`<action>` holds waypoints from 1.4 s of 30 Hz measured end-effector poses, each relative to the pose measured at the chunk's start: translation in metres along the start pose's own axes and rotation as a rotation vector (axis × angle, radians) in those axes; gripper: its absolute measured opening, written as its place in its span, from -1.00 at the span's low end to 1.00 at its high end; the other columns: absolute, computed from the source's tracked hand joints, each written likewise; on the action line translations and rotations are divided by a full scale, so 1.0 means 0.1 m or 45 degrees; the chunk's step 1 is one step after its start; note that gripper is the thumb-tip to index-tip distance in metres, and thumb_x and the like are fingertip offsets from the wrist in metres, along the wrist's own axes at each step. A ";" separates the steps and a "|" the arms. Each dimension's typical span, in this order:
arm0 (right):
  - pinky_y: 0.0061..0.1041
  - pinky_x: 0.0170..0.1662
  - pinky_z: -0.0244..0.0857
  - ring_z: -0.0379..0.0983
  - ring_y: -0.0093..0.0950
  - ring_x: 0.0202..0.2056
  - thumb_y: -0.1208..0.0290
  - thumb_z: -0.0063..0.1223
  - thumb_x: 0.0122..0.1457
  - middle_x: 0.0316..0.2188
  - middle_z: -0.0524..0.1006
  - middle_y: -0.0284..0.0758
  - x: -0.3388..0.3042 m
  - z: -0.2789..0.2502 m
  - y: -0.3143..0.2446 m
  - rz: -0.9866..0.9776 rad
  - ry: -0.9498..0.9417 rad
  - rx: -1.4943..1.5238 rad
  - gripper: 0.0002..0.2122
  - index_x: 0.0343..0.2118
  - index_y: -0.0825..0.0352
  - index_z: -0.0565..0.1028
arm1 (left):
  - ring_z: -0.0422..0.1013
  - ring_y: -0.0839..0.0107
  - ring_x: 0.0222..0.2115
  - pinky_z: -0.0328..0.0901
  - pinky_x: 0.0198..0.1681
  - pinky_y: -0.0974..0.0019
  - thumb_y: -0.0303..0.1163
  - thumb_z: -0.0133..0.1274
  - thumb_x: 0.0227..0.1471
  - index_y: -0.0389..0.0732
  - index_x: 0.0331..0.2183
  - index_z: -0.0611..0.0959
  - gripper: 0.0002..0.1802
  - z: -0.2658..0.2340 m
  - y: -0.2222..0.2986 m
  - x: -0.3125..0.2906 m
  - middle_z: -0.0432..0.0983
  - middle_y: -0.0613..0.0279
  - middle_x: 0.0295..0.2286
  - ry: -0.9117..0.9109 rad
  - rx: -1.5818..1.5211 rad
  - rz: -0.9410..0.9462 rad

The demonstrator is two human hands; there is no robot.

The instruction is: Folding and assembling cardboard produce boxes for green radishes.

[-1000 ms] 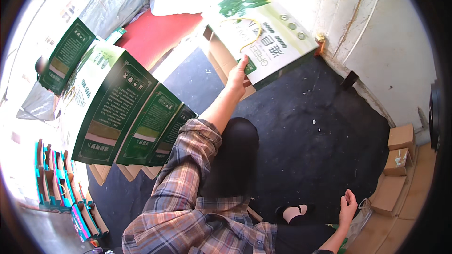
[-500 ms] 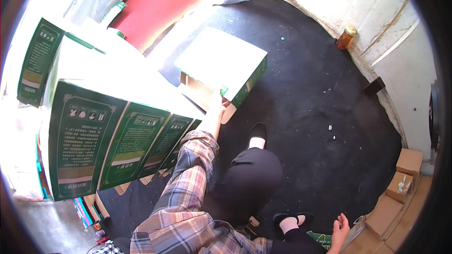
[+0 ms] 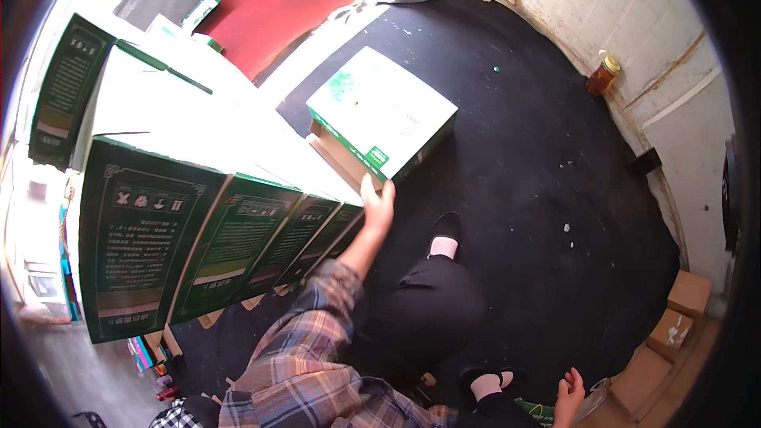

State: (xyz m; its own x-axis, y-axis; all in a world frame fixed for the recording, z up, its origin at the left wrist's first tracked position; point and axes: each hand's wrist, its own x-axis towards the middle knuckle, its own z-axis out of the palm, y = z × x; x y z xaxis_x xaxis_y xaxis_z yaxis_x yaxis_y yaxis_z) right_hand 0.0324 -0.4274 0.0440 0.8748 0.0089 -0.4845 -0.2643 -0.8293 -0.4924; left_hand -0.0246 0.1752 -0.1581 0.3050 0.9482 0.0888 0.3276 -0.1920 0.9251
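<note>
Spreading across the floor, a black sheet (image 3: 523,150) lies under the whole work area. On its left stands a close-packed row of green-and-white cartons (image 3: 147,238); that group looks already gathered. One white-topped carton (image 3: 388,111) lies on the sheet just beside the row, at an angle to it, its near side open on bare brown cardboard, so this one appears neither closed nor lined up. At its near corner is the left hand (image 3: 379,210), thumb and forefinger parted, seemingly gripping nothing; whether they touch the cardboard I cannot tell. Well apart, the right hand (image 3: 568,398) curls loosely and looks empty.
</note>
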 end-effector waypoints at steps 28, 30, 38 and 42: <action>-0.72 -0.52 0.18 0.36 -0.67 -0.43 0.54 -0.02 0.06 -0.29 0.48 -0.39 0.17 0.02 0.41 0.020 0.093 0.114 -0.61 0.01 0.29 0.38 | 0.36 0.04 -0.09 0.24 -0.02 0.14 -0.32 -0.12 0.11 0.01 -0.07 0.54 -0.67 -2.04 -1.47 -0.84 0.47 -0.03 -0.17 -0.342 0.738 -0.184; -0.72 -0.52 0.18 0.36 -0.67 -0.43 0.54 -0.01 0.06 -0.29 0.48 -0.39 0.06 0.02 0.30 0.013 0.132 0.093 -0.61 0.01 0.29 0.38 | 0.37 0.06 -0.10 0.24 -0.02 0.14 -0.32 -0.14 0.11 -0.03 -0.10 0.56 -0.68 -2.12 -1.46 -0.73 0.48 -0.04 -0.19 -0.345 0.767 -0.171; -0.58 -0.18 0.31 0.44 -0.54 -0.26 0.59 -0.01 0.07 -0.23 0.52 -0.25 0.02 0.02 -0.08 -0.088 0.106 0.295 -0.63 0.00 0.36 0.39 | 0.37 0.04 -0.08 0.24 0.01 0.17 -0.30 -0.14 0.08 -0.19 -0.07 0.53 -0.62 -2.24 -1.77 -0.55 0.47 -0.06 -0.15 -0.447 0.838 -0.370; -0.62 -0.25 0.29 0.44 -0.59 -0.27 0.52 -0.02 0.12 -0.20 0.52 -0.28 -0.10 -0.10 -0.14 -0.047 0.244 0.486 -0.64 0.01 0.35 0.39 | 0.43 0.20 -0.12 0.29 -0.03 0.26 -0.32 0.00 0.00 -0.25 -0.07 0.51 -0.57 -1.59 -1.08 -0.58 0.49 -0.04 -0.16 -0.863 0.631 -0.426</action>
State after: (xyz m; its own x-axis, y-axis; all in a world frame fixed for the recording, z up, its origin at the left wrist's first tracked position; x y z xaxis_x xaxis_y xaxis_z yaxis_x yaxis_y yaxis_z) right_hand 0.0315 -0.4218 0.0629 0.9366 -0.0991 -0.3360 -0.3311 -0.5637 -0.7567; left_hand -0.2200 0.1810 -0.2043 0.5347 0.6515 -0.5382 0.7937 -0.1686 0.5845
